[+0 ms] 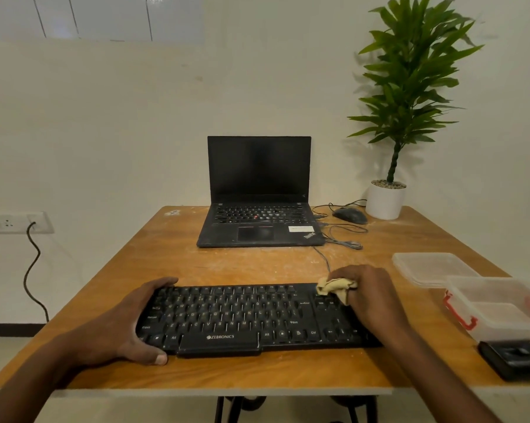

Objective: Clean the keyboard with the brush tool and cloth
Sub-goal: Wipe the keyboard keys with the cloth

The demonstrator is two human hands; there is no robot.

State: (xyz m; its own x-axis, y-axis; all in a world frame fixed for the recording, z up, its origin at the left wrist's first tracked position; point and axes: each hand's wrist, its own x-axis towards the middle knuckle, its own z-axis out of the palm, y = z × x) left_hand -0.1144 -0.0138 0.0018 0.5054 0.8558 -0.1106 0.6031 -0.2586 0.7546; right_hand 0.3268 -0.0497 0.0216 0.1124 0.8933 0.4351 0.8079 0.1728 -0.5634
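A black keyboard (pixel 245 317) lies across the near part of the wooden table (pixel 257 267). My left hand (pixel 129 323) grips its left end, fingers over the far edge and thumb at the near edge. My right hand (pixel 370 296) holds a bunched yellow cloth (pixel 333 286) against the keys at the keyboard's far right corner. No brush tool can be made out.
An open black laptop (pixel 259 206) sits at the back, with a mouse (pixel 349 215) and cables beside it and a potted plant (pixel 385 199) at the back right. A clear lid (pixel 431 268), a clear box (pixel 498 306) and a black case (pixel 516 357) line the right edge.
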